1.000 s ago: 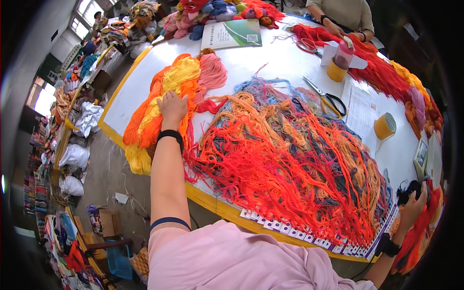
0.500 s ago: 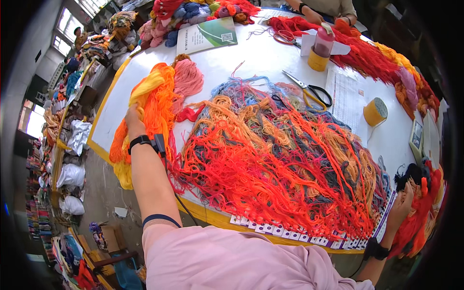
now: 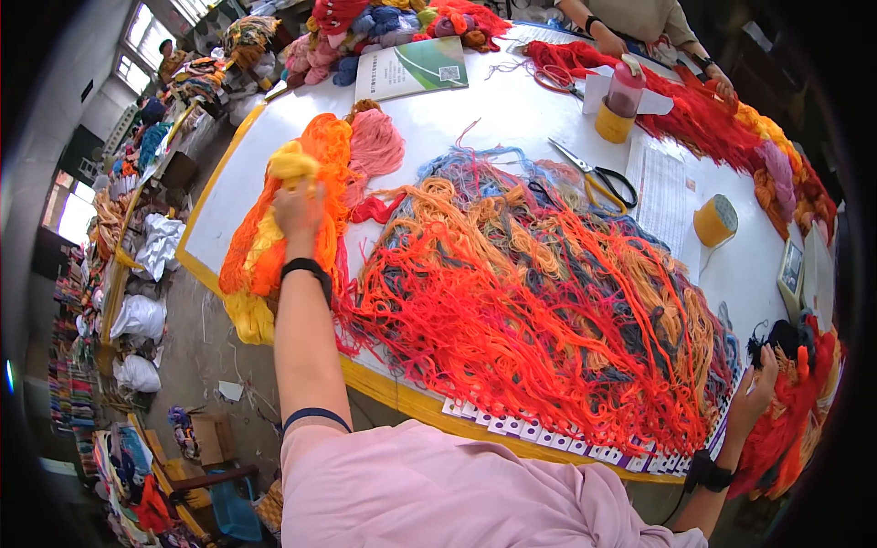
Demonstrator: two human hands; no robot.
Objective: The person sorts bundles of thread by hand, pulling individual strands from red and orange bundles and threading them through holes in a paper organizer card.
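My left hand (image 3: 300, 215), slightly blurred, is closed on a yellow skein of thread (image 3: 292, 163), which bunches up beyond the fingers. Beneath it lie bright orange skeins (image 3: 326, 151) and more yellow thread (image 3: 248, 318) hanging over the table edge. A pink skein (image 3: 375, 144) is beside them. My right hand (image 3: 753, 393), its fingers stretched upward, rests against a bundle of red and orange thread (image 3: 787, 411) at the right edge, just below some black thread (image 3: 782, 340). Between my hands spreads a wide heap of red, orange and grey-blue threads (image 3: 530, 310), with white tags (image 3: 530, 429) along its near edge.
Scissors (image 3: 598, 178), a printed sheet (image 3: 662, 192), a yellow cone (image 3: 715, 220) and a pink bottle (image 3: 625, 91) are beyond the heap. A booklet (image 3: 411, 68) lies at the back. Another person's hands (image 3: 610, 41) are near red thread (image 3: 694, 114) across the table.
My left hand has moved right and slightly toward me, bringing the yellow thread across the orange skeins. My right hand stays by its bundle. The view has shifted slightly.
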